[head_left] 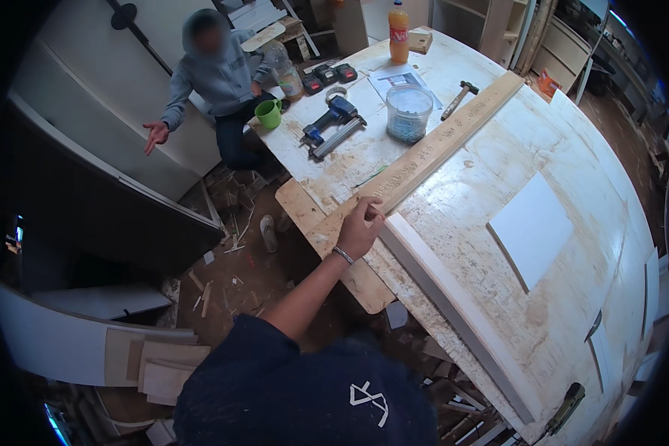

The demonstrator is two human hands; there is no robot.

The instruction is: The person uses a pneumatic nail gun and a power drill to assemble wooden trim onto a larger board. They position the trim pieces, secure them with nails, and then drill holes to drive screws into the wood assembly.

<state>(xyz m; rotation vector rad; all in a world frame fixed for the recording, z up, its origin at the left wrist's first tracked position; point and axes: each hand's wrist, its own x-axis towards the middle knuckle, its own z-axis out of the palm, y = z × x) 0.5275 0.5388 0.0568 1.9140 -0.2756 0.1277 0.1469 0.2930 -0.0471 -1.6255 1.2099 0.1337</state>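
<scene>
A dark navy cotton-like T-shirt point(290, 401) with a white line print on the chest lies nearest. From its sleeve the bare left forearm point(302, 296), a grey band point(343, 255) at the wrist, slants up to the near end of a long, flat, tan wooden board point(453, 136). There the left hand point(359, 232) is half curled, back upward, fingertips drawn together just where the board meets a long, straight, pale-topped beam with a grey side point(461, 312); whether it grips either, I cannot tell. The right hand is out of view, its state unknown. The board, grainy and flecked with dark marks, stretches away across a scuffed, dusty white tabletop point(453, 215); the smooth-faced beam runs from its near end toward the viewer. Right of the board lies a thin, smooth, white rectangular panel point(534, 230). On the board's left are a wooden-handled hammer point(459, 102), a cylindrical clear plastic tub of small blue pieces point(409, 115), an angular blue-and-grey nail gun point(331, 123) and a rounded, glossy green mug point(268, 114).
</scene>
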